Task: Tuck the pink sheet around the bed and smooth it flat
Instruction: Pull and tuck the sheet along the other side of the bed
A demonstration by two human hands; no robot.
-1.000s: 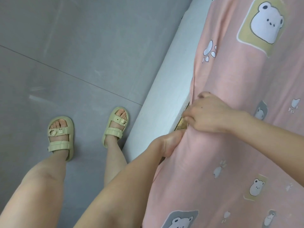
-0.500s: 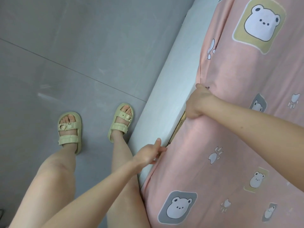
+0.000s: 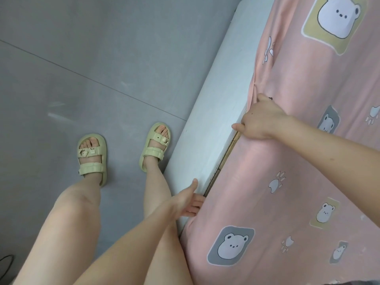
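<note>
- Sheet (image 3: 298, 161): pink w/ bear and paw prints, spread over the bed top, its edge running along the white bed side (image 3: 216, 99).
- It looks light, thin, soft, no stiffness; it folds and bunches easily. There is already a gathered pleat just above the right hand, approx. where the edge goes down.
- Probably a bit slippery on the mattress, so a tucked part can pull out again if tugged hard.
- Best hold: the edge itself, pinched in a fold, not the flat middle; then push it down into the gap w/ flat fingers.
- Right hand (image 3: 263, 120): fingers closed on the sheet edge at the bed rim, thumb sticking out over the white side.
- Left hand (image 3: 188, 202): thumb up against the white side, fingers spread and going under the sheet edge; nothing clamped as far as I can see, fingertips hidden.
- Between the hands a brown strip (image 3: 224, 157) shows in the gap, maybe bed base or mat; this stretch is not yet tucked.
- Around: grey floor (image 3: 82, 68), the person's legs and sandals (image 3: 92, 157) close to the bed.
- In the way: the gap is narrow, and the right knee stands near the bed side, so little room for the left arm.
</note>
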